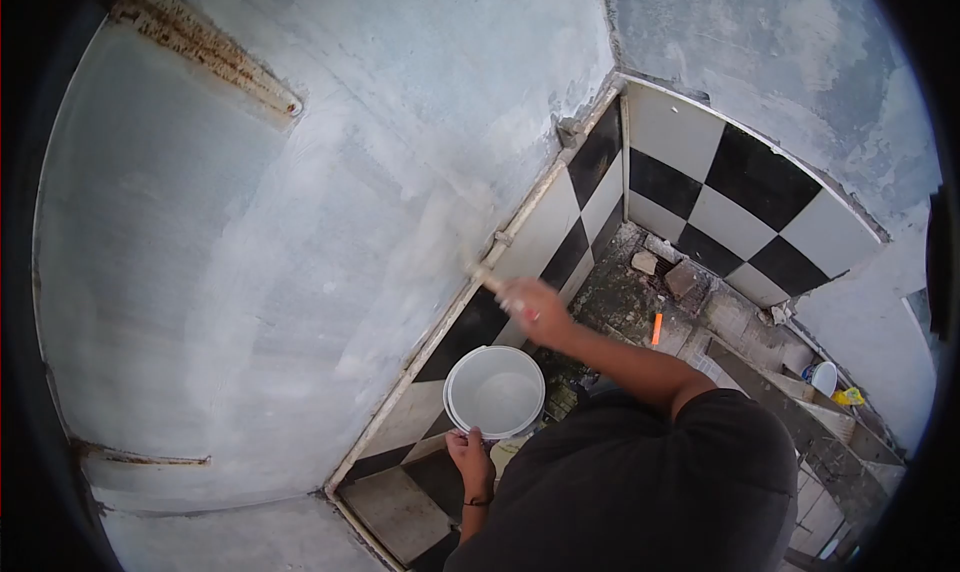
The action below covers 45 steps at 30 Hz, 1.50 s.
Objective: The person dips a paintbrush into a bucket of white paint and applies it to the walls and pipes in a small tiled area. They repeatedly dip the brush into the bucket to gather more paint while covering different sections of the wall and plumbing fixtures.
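My right hand [537,310] is stretched out to the wall and closed around the handle of a paintbrush [484,275]. The brush head is smeared by motion against the whitish plastered wall [300,232], just above the tile edge. A white plastic bucket [457,377] hangs below it, its mouth facing up, with something pale inside. The fingers of my left hand [471,456] are closed on the bucket's near rim. A dark band circles the left wrist.
Black and white tiles [740,217] cover the lower walls and meet in a corner. Rubble [683,280] and an orange object [657,329] lie on the dirty floor. A small white tub [824,377] stands at right. Rusty metal brackets [215,47] stick out from the wall.
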### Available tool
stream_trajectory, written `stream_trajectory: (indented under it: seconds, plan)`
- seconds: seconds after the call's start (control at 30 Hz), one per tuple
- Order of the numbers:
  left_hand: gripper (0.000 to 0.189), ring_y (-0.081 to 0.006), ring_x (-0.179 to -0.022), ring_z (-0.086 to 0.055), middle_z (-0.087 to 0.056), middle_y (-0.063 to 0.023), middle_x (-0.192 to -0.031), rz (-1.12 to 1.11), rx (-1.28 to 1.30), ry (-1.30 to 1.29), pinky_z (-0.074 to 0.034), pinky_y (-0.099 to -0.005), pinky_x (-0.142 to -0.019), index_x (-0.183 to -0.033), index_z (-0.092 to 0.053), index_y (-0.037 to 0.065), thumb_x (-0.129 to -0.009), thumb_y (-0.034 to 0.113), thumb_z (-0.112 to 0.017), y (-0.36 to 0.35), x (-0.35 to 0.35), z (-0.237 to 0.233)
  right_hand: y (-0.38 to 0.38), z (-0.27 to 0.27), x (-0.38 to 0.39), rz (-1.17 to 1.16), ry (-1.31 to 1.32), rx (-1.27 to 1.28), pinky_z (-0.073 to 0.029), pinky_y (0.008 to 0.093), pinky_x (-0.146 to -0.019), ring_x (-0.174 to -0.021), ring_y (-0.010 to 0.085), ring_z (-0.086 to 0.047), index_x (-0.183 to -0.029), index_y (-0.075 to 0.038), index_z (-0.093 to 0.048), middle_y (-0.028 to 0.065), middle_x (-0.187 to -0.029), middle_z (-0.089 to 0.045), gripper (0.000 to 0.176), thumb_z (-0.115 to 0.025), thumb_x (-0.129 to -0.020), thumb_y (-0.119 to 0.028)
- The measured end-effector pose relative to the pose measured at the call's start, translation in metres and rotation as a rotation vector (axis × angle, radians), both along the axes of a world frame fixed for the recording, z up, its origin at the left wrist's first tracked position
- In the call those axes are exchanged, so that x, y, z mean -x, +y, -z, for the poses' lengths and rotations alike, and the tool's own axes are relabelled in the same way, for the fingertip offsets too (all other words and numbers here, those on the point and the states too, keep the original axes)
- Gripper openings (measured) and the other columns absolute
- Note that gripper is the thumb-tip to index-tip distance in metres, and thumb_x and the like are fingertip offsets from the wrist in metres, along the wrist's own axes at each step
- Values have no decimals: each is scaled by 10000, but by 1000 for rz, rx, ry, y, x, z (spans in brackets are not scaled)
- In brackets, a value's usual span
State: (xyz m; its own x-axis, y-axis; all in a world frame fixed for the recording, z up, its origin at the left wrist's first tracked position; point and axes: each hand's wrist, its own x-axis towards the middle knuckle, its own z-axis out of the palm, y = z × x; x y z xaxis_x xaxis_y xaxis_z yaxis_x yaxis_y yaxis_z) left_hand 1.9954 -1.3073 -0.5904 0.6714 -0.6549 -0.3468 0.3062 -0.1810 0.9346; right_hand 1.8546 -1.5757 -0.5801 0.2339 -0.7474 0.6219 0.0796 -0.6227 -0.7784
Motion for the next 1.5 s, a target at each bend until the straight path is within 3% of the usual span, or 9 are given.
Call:
stream_trajectory:
  seconds: [0.1,0.2,0.4,0.5,0.67,0.83,1.3,1.43,1.5]
  plan:
    - [160,-189,-794,-614,-534,-124,-972,13,-6,-10,-581,-359,-668,-997,-371,31,-921,15,-510,-2,-2,1,14,-11,-8,-262,-20,-2,-506,382,-814,-915,300,-626,-943,-24,-644,128,-936,-650,126,-573,-840,-21]
    - [166,-191,-803,-616,-535,-124,-981,-5,-12,-8,-581,-356,-665,-1012,-367,33,-925,28,-508,-6,-1,-5,-15,5,4,-180,-90,-43,-505,368,-815,-907,281,-642,-944,-7,-651,135,-929,-661,126,-571,-851,-34]
    - [173,-191,-802,-618,-533,-121,-990,-38,-26,-9,-582,-353,-667,-1024,-364,33,-928,45,-508,-2,-3,-9,-120,11,77,444,-134,-71,-486,338,-829,-923,271,-643,-943,4,-647,153,-970,-659,105,-584,-861,-16]
    - [174,-190,-802,-618,-533,-121,-994,-22,-36,-17,-583,-351,-673,-1028,-367,31,-927,44,-509,-2,-6,-4,-146,14,83,546,-163,-40,-484,329,-827,-916,273,-637,-945,10,-644,154,-959,-655,115,-576,-854,16]
    - [174,-191,-808,-618,-534,-122,-994,1,-51,-16,-582,-352,-681,-1031,-370,28,-925,44,-509,-13,-7,-4,-102,22,32,363,-117,-146,-483,342,-764,-858,287,-625,-949,-5,-649,143,-909,-641,132,-618,-822,12]
    - [184,-194,-829,-617,-531,-129,-1013,43,-44,-22,-581,-347,-687,-1050,-376,19,-921,42,-505,-24,-7,-9,-61,-2,47,-77,-139,-112,-481,334,-762,-846,268,-620,-970,-13,-657,129,-913,-644,158,-623,-817,3]
    - [208,-204,-829,-611,-530,-137,-1011,15,-62,-52,-576,-354,-675,-1051,-373,26,-905,48,-521,-20,-8,-7,-165,1,67,640,-241,4,-484,335,-822,-918,288,-635,-960,-10,-650,148,-956,-647,171,-610,-801,37]
    - [207,-205,-830,-609,-528,-138,-1011,10,-80,-62,-575,-352,-682,-1048,-373,23,-910,56,-524,-21,-6,-12,-160,10,48,657,-240,-22,-485,338,-823,-917,286,-634,-960,-13,-650,148,-959,-646,166,-616,-803,29]
    - [206,-205,-825,-610,-527,-139,-1010,8,-77,-69,-575,-351,-678,-1046,-372,22,-911,57,-525,-23,-3,-16,-151,10,55,423,-242,-29,-484,341,-821,-910,286,-632,-965,-17,-651,146,-955,-644,172,-616,-803,31]
